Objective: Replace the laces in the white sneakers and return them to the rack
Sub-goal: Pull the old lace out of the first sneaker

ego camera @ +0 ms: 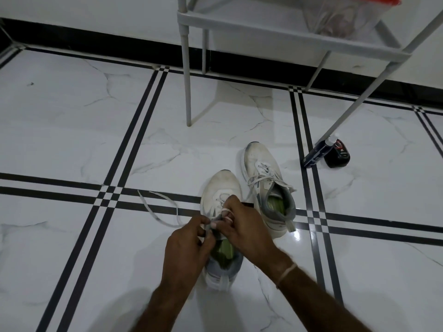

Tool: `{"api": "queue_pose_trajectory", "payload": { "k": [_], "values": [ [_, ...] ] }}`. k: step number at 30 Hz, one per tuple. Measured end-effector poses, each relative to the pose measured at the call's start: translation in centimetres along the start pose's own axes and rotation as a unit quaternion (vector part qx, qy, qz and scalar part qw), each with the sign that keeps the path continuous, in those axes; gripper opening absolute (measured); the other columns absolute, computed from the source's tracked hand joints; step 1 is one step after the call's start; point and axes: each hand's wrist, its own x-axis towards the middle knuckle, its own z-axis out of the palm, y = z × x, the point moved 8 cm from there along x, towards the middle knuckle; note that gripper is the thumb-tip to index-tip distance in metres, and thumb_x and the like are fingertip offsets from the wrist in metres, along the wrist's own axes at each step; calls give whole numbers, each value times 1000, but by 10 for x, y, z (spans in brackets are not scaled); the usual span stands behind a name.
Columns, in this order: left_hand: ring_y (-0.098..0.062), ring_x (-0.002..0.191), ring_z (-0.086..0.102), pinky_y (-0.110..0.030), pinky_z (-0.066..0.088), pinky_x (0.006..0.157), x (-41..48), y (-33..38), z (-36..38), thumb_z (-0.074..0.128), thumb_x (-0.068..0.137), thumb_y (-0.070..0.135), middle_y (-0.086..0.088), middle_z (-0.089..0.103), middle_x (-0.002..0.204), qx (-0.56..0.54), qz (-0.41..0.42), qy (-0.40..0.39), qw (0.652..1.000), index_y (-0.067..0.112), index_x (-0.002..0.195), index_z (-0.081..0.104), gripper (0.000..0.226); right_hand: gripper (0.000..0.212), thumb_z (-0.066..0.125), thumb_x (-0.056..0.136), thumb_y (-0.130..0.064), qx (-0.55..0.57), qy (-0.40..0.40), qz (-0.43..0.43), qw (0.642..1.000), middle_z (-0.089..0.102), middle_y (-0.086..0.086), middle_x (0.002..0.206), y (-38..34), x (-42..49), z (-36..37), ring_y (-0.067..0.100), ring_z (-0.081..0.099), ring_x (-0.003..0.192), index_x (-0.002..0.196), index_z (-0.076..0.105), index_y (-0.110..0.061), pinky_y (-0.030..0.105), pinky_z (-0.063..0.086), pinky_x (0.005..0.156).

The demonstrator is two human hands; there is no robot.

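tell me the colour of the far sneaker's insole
Green; the insole shows best in the head view.

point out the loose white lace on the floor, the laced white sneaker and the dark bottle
loose white flat lace [149,208]: head view, left strand on the floor
laced white sneaker with grey collar [254,159]: head view, toe cap
dark bottle with white cap [316,153]: head view, its body

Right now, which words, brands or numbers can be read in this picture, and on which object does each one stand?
No text can be read here.
Dark bottle: pale marks on its label, too blurred to read.
Black container beside it: red and white label, too small to read.
Near white sneaker and far white sneaker: no legible brand mark.
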Motion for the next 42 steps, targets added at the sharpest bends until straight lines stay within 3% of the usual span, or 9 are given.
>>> {"api": "queue_pose_trajectory", "payload": {
  "k": [11,18,23,27,29,33,37,40,42],
  "values": [
    [3,61,61,-10,48,63,-1,-1,-6,69,90,39,18,64,72,-10,-2,6,1000,30,97,60,15,14,63,95,-29,-80,31,-68,994,58,-5,74,-12,-4,0,17,57,69,91,59,-16,32,44,63],
    [-1,64,63,-19,53,63,-1,2,-7,72,90,33,16,63,72,-14,-10,0,1000,28,93,59,14,18,48,106,-15,521,84,210,823,68,11,84,41,-14,-9,18,58,72,95,55,-3,29,50,66],
    [2,63,62,-12,48,61,-1,2,-5,72,88,37,16,64,72,-15,-6,3,1000,25,93,62,17,11,65,98,-22,147,11,40,988,65,-2,83,9,-6,-10,9,60,73,98,59,-13,28,50,68],
    [0,63,62,-10,45,62,0,0,-6,74,87,37,15,64,72,-18,-9,6,1000,23,93,64,18,20,64,94,-35,-104,-50,-27,993,69,-2,82,-3,-1,7,16,62,79,84,69,-19,40,50,75],
    [-3,65,63,-13,47,63,0,-1,-7,73,89,35,14,64,74,-20,-11,3,1000,23,93,61,17,22,56,99,-33,16,-1,7,1000,64,-2,82,0,-1,0,14,58,78,83,63,-19,35,47,72],
    [-5,66,64,-25,56,64,0,-1,-6,71,90,34,13,65,75,-6,0,1,1000,23,93,62,15,20,42,109,-14,587,109,235,767,61,4,73,41,-6,-24,10,48,55,91,51,-11,20,37,47],
    [0,67,62,-14,49,64,-1,-3,-3,70,90,40,17,63,76,-1,-8,-2,1000,26,95,59,18,11,66,97,-26,195,0,65,979,65,-4,78,18,2,-31,10,60,66,98,62,-16,23,50,58],
    [0,63,61,-15,48,61,0,1,-4,72,88,39,18,61,71,4,7,11,1000,25,91,59,19,20,68,88,-45,-147,-54,-52,986,70,-5,84,3,3,0,13,64,80,92,70,-25,37,52,74],
    [-3,63,62,-21,53,62,1,1,-4,72,88,37,17,61,70,3,10,6,1000,25,90,59,18,17,63,93,-33,-68,6,-72,995,67,0,84,-2,5,-4,17,61,81,86,68,-19,37,50,74]
  ]
}}
